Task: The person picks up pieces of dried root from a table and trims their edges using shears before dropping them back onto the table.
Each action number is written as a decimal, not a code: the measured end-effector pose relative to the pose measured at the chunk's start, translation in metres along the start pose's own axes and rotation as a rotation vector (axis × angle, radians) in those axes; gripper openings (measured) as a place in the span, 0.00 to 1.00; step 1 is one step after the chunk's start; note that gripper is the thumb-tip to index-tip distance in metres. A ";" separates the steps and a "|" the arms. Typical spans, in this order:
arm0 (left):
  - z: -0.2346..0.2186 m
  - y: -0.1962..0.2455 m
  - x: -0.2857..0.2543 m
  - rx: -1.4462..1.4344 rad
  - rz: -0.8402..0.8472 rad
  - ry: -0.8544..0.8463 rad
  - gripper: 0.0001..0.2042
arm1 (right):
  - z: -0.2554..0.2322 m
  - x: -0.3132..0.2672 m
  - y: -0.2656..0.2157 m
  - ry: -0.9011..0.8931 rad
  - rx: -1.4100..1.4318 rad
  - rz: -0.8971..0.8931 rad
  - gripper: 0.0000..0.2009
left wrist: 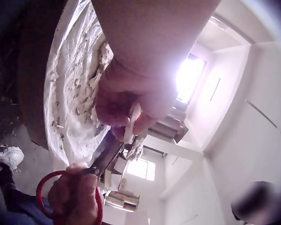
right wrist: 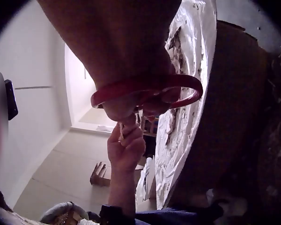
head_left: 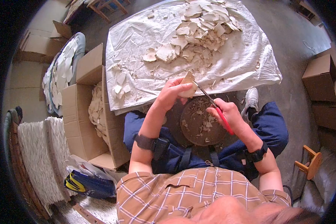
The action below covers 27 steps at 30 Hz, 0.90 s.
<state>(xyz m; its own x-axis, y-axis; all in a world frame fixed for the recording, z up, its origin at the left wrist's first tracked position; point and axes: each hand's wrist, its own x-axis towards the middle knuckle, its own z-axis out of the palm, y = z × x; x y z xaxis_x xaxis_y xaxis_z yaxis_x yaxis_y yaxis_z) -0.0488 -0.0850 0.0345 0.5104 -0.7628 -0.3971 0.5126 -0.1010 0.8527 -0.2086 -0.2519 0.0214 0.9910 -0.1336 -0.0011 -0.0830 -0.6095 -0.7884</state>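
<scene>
In the head view the left hand [head_left: 170, 93] pinches a pale, flat, tapering piece [head_left: 189, 83] between thumb and fingers, at the table's near edge. The right hand [head_left: 227, 114] grips red-handled scissors [head_left: 224, 120], whose dark blades reach up-left to the piece's right edge. In the left wrist view the piece [left wrist: 131, 123] stands edge-on in the left hand [left wrist: 131, 98], with the scissors' blades [left wrist: 107, 152] beside it. A red handle loop [right wrist: 189, 91] surrounds part of the right hand in the right wrist view. How far the blades are parted, I cannot tell.
A heap of pale flakes [head_left: 205, 28] lies on a white sheet [head_left: 134, 37]. Below the hands is a round brown container [head_left: 186, 128] with scraps. At left stand an open carton [head_left: 76, 123] holding pieces and a heaped round tray [head_left: 78, 48]; a wooden stool [head_left: 313, 165] stands right.
</scene>
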 end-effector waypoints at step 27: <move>0.011 0.003 -0.003 0.199 -0.017 0.016 0.08 | 0.001 0.003 -0.004 -0.017 0.078 0.100 0.15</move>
<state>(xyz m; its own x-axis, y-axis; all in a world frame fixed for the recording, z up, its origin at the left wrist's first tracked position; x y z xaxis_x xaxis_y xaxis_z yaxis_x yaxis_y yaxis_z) -0.0561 -0.0897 0.0424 0.5150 -0.7496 -0.4158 0.3753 -0.2390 0.8956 -0.2050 -0.2486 0.0242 0.9799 -0.1769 -0.0924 -0.1740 -0.5309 -0.8294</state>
